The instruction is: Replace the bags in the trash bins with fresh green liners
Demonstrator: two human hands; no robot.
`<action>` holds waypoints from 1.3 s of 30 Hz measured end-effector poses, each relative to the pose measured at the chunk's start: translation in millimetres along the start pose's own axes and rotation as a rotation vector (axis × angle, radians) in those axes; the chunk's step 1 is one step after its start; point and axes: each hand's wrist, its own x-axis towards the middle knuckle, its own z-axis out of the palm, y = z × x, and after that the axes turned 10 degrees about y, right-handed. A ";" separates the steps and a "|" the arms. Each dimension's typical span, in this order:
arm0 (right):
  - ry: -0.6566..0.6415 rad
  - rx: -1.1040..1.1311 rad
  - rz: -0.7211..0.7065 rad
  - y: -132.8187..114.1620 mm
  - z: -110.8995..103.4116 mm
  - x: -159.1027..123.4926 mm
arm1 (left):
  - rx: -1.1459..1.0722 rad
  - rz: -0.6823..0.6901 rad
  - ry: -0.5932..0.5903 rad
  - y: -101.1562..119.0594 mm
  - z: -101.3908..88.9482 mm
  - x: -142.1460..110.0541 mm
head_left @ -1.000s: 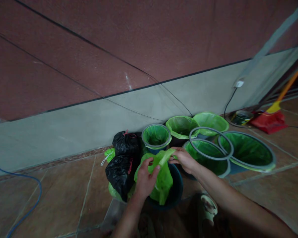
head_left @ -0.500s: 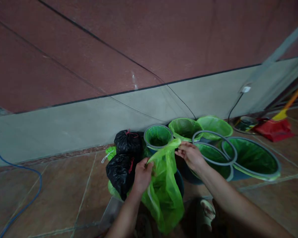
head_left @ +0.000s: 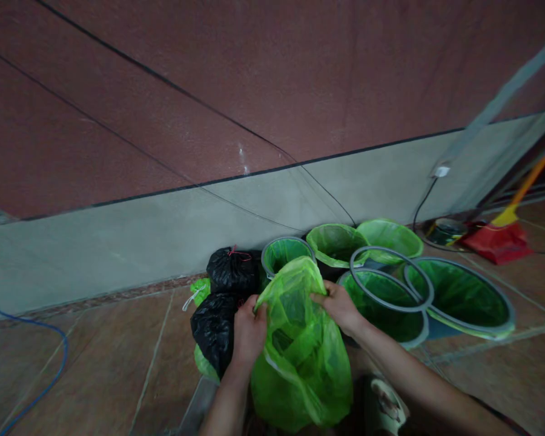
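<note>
A thin green bin bag [head_left: 304, 357] hangs puffed out between my hands, its mouth spread at the top. My left hand [head_left: 249, 330] is closed on the left side of the rim, thumb against the plastic. On the right side of the rim, my right hand [head_left: 340, 306] pinches the edge. Through the bag darker shapes show, and whatever stands beneath it is hidden. Just behind it is a small bin [head_left: 287, 241] with a green liner and a grey ring. To its right, a loose grey ring [head_left: 393, 309] lies across a lined bin [head_left: 381, 336].
Two tied black bags [head_left: 231, 270] are stacked left of the bins. More lined bins [head_left: 512, 315] stand along the wall to the right. Beyond them are a tin [head_left: 445, 231] and a red dustpan [head_left: 499, 243]. A blue hose [head_left: 63, 348] lies on the tiles at left.
The green bin bag has gone from narrow and stretched to wide and puffed out. My hands have moved slightly lower, still gripping its rim.
</note>
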 end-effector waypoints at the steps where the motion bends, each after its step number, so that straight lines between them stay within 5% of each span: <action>1: 0.073 -0.098 -0.063 -2.3 -10.9 7.6 | 0.172 0.060 0.065 -2.4 -8.9 3.9; 4: 0.253 -0.330 -0.224 -10.2 -46.6 25.0 | 0.565 0.117 0.184 -8.9 -37.0 14.5; 7: 0.328 -0.430 -0.220 -14.7 -73.0 30.7 | 0.739 0.092 0.217 -12.1 -58.1 20.4; 15: 0.403 -0.545 -0.181 -16.7 -90.6 28.5 | 0.688 -0.110 0.270 -24.2 -80.0 34.1; 19: 0.345 -0.525 -0.208 -14.4 -79.6 24.9 | 0.551 -0.067 0.320 -18.3 -67.3 34.2; 22: 0.301 -0.467 -0.220 -16.2 -66.1 18.3 | 0.486 0.258 0.428 -0.3 -37.3 13.8; 24: 0.259 -0.424 -0.191 -18.8 -57.1 13.6 | 0.324 0.354 0.302 10.8 -9.9 -7.5; 26: 0.204 -0.394 -0.148 -20.8 -49.5 9.6 | 0.128 0.186 0.068 16.8 18.3 -28.0; 29: 0.153 -0.344 -0.110 -20.6 -41.5 5.4 | -0.203 -0.325 -0.252 16.6 50.2 -44.1; 33: 0.134 -0.301 -0.126 -17.5 -35.9 -0.1 | -0.646 -0.958 -0.262 10.7 65.6 -38.9; 36: 0.109 -0.314 -0.166 -17.6 -32.9 -6.6 | -0.795 -1.153 -0.258 5.1 70.7 -35.5; 39: 0.092 -0.399 -0.237 -21.1 -30.7 -13.6 | -0.909 -1.190 -0.269 -1.7 76.8 -36.3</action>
